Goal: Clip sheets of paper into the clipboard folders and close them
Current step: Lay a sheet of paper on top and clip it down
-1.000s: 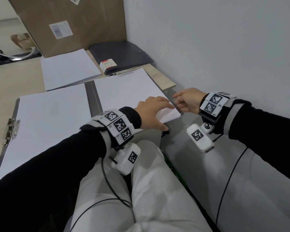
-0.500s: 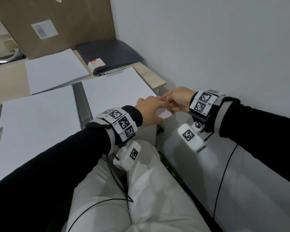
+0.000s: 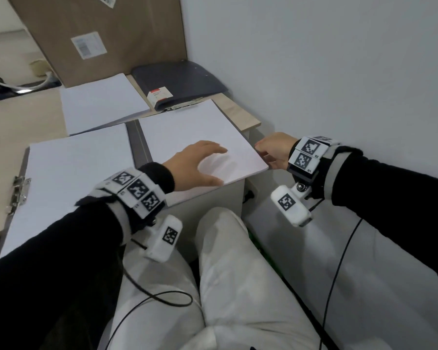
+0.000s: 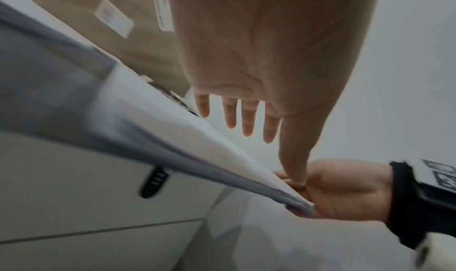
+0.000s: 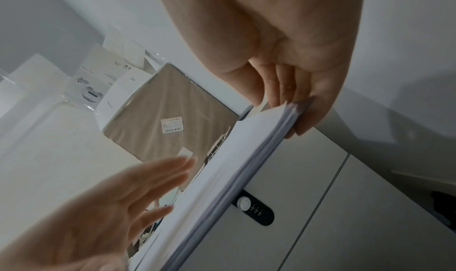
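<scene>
A grey clipboard folder [image 3: 137,144] lies open on the desk. Its left half carries white paper [image 3: 74,173] under a metal clip [image 3: 18,195] at the far left edge. A second paper stack [image 3: 187,132] covers the right half. My left hand [image 3: 205,160] is spread flat just over the near right part of that stack, fingers straight. In the right wrist view my right hand [image 5: 293,107] pinches the stack's right edge [image 5: 279,127] near the front corner, thumb on top and fingers beneath, lifting it slightly. The same grip shows in the left wrist view, where my right hand [image 4: 333,189] holds the corner.
A loose paper pile [image 3: 99,104] and closed dark folders [image 3: 177,82] lie behind the open folder, in front of a cardboard box [image 3: 106,41]. A white wall [image 3: 314,72] runs close on the right. A cabinet front with a lock [image 5: 256,211] sits under the desk edge.
My left hand has drawn back from the stack's right corner, away from the right hand, and spread open over the sheet. My right hand keeps its hold on the edge.
</scene>
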Available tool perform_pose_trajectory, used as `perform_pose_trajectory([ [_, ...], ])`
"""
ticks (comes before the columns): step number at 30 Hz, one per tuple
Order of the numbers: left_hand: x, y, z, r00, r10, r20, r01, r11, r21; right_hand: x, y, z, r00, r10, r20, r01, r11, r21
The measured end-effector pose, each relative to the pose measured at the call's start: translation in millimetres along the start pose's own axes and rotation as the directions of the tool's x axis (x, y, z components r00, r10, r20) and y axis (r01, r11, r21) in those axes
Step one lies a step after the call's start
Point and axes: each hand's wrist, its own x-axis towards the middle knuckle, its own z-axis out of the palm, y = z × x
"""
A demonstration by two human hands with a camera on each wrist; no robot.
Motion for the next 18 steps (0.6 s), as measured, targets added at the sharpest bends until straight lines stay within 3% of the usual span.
perform_pose_trajectory([
  [7,-60,-44,-6,0.979,-0.175,0.106,0.168,0.983,0.071,1,2,5,0.999,-0.036,-0.001,0.036,0.995,-0.096],
  [18,-63,-52,-3,0.974,-0.216,0.076,0.212,0.976,0.052,2,1,8,0.999,-0.044,-0.025,0.040,0.989,-0.143],
])
